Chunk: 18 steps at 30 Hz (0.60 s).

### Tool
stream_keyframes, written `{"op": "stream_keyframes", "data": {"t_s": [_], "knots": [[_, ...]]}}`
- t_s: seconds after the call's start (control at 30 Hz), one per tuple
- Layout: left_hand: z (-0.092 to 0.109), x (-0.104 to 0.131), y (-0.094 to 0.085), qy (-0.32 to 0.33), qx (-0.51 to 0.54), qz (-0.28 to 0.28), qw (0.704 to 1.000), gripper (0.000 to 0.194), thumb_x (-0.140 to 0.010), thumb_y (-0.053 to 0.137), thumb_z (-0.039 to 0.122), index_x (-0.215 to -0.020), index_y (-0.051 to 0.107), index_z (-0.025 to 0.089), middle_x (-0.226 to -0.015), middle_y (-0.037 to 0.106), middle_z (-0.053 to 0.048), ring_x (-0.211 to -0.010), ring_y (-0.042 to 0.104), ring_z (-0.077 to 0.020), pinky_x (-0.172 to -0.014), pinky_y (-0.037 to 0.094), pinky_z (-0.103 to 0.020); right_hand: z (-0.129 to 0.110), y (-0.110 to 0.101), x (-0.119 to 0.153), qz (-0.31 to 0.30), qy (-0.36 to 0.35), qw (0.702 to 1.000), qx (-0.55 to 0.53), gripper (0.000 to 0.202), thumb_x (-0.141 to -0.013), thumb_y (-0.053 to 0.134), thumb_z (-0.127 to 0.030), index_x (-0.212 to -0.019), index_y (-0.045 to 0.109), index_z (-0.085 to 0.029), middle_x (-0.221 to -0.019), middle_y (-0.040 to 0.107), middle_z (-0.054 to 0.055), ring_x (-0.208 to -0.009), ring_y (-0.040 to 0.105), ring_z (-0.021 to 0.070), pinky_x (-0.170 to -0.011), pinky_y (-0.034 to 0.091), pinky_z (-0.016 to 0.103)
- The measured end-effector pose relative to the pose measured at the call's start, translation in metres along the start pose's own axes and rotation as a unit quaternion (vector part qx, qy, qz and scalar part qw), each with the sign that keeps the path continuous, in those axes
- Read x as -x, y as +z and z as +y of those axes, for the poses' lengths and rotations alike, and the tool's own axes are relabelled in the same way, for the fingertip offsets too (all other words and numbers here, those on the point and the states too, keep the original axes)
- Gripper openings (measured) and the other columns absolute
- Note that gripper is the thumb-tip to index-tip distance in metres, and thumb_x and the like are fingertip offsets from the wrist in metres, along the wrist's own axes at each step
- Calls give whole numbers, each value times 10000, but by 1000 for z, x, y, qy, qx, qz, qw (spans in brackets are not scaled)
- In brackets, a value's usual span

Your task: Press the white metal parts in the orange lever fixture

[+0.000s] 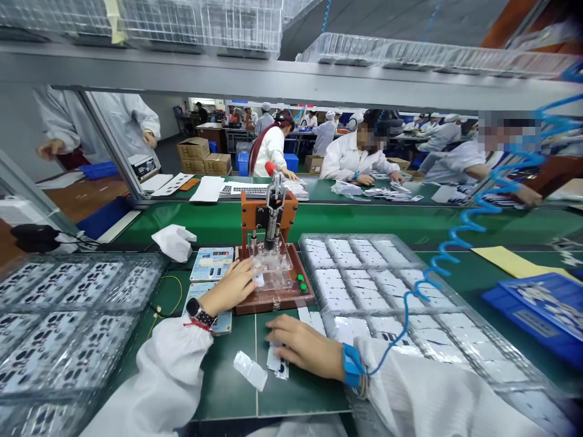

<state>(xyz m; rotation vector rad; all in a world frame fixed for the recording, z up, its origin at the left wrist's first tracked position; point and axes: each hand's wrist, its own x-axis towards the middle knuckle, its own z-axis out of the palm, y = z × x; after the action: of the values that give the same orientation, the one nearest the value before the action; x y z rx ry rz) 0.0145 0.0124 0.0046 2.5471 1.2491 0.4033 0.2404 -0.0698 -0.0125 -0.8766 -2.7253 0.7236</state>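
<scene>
Beyond a grey shelf rail (255, 77), a workroom of people in white coats (339, 159), some bent over another counter (314, 190) scattered with papers (209, 189). Nearer, from the head camera, a green counter (232, 340) with an upright orange-and-brown press (292, 212), red-tipped lever (272, 169) on top, clear fixture (280, 280) on its base. At that fixture's left side, the left hand (237, 282) with a watch (199, 312), fingers outstretched and slightly apart beside a small white piece (260, 280); impossible to tell whether pinching anything. Nearer and further right, the right hand (307, 349) in a blue wrist strap (352, 366), fingers loosely bent over a black-marked card (282, 368) on the counter; touching or gripping, cannot tell. Just left of that card, a pale strip (250, 370), lying slantwise. Beside the press, two pale-blue boxes (204, 270); to its right, a clear tray (313, 280) of white cards (334, 290); far left, another clear tray (144, 297) of black-marked pieces (98, 280).
</scene>
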Motion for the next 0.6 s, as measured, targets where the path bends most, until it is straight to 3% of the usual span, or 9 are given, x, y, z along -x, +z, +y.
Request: {"op": "stream_keyframes", "data": {"t_s": [0.07, 0.2, 0.37, 0.5, 0.6], "knots": [[1, 1, 0, -3, 5, 0, 1000, 393, -955, 372, 303, -1325, 496, 253, -1484, 355, -75, -1387, 260, -230, -1125, 174, -483, -8, 9, -5, -22, -7, 999, 46, 364, -904, 507, -363, -1215, 547, -179, -1289, 509, 120, -1168, 463, 258, -986, 399, 404], [1, 3, 1, -14, 22, -4, 1000, 427, -964, 340, 291, -1382, 420, 255, -1491, 344, -53, -1398, 233, -211, -1137, 142, -480, -28, 31, -21, -74, -4, 990, 122, 596, -795, 609, -522, -1254, 512, -154, -1172, 535, 146, -1054, 491, 297, -887, 445, 434], [-2, 4, 8, -25, 49, 2, 998, 424, -965, 334, 295, -1381, 413, 266, -1498, 329, -49, -1400, 228, -212, -1137, 141, -491, -44, 42, -40, -104, 14, 983, 151, 633, -761, 670, -478, -1238, 489, -104, -1089, 529, 162, -1032, 483, 310, -857, 443, 420], [0, 12, 15, -38, 46, 87, 994, 466, -959, 363, 310, -1415, 346, 215, -1499, 323, -82, -1403, 221, -212, -1137, 167, -466, -40, 36, -48, -115, 46, 992, 11, 581, -656, 785, -271, -1147, 498, -151, -1066, 549, 91, -964, 518, 229, -789, 448, 315], [3, 20, 15, -40, 37, 145, 988, 468, -960, 361, 301, -1414, 342, 190, -1490, 339, -91, -1398, 234, -203, -1139, 181, -434, -32, 33, -52, -99, 99, 976, -167, 516, -614, 770, -110, -1048, 505, -195, -772, 558, -40, -699, 533, 114, -612, 414, 211]]}}
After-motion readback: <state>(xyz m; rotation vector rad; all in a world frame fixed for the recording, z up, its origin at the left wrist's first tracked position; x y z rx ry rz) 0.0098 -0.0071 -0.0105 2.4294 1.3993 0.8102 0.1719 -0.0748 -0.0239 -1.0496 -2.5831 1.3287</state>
